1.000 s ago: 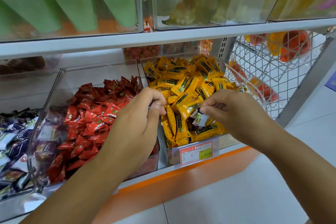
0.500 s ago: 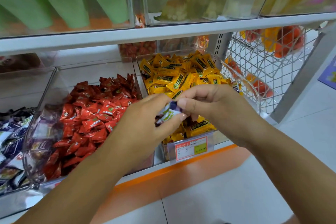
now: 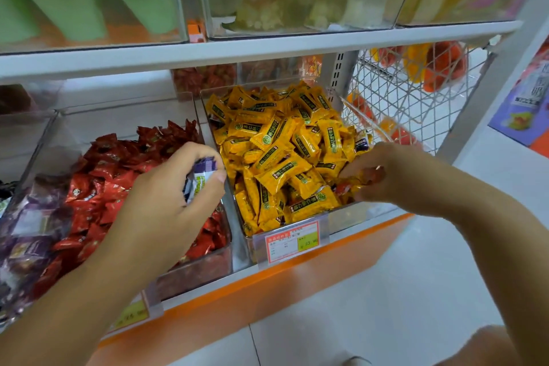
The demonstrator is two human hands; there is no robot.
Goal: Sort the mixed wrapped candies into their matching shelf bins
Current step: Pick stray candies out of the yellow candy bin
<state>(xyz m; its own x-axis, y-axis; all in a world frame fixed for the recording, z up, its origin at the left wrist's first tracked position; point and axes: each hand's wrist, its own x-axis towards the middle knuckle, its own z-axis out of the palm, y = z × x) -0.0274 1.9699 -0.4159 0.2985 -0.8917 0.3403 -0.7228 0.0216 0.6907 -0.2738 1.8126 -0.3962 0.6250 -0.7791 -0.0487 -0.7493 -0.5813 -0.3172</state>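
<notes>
**Ops:** Status on the sort?

**Me:** Mid-job, I reckon. My left hand [image 3: 175,199] is clenched on a few purple-and-white candies [image 3: 202,180]. It hangs over the red-candy bin [image 3: 193,273] at abt 10 o'clock, which isn't their home.

**Ops:** Where do they go?

**Me:** The purple-candy bin [image 3: 12,246], far out at 9 o'clock. Not dropped yet, so that step's open.

**Ops:** And the rt side?

**Me:** My right hand [image 3: 398,178] is down in the yellow-candy bin [image 3: 350,217] at 1 o'clock. Its fingers curl round what looks like a red-wrapped candy [image 3: 343,187]. It's blurred, so I'm not 100% on that. If it is red, it belongs next door at 10 o'clock.

**Ops:** Anything else left?

**Me:** Yes, a stray purple candy [image 3: 362,142] lies on the yellow pile at abt 2 o'clock, just beyond my rt knuckles. Top layer of the yellow is otherwise clean afaict, and the red pile looks uniform. I can't see what's buried, so there may be more strays.
</notes>
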